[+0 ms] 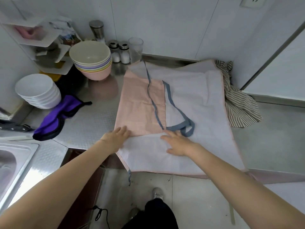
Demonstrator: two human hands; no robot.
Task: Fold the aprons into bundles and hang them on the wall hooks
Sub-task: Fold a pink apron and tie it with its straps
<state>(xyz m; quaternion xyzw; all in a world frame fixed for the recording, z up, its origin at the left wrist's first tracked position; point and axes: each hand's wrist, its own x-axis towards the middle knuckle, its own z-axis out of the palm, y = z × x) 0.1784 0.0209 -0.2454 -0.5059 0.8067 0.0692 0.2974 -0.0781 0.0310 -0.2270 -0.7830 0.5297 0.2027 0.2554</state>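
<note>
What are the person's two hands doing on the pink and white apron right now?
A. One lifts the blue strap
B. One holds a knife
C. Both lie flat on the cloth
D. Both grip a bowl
C: the left hand and the right hand both rest with straight fingers on the apron spread over the counter.

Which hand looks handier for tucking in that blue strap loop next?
Probably the right hand: its fingertips lie flat on the apron just beside the blue strap loop. The left hand rests farther off, at the apron's left edge.
</note>
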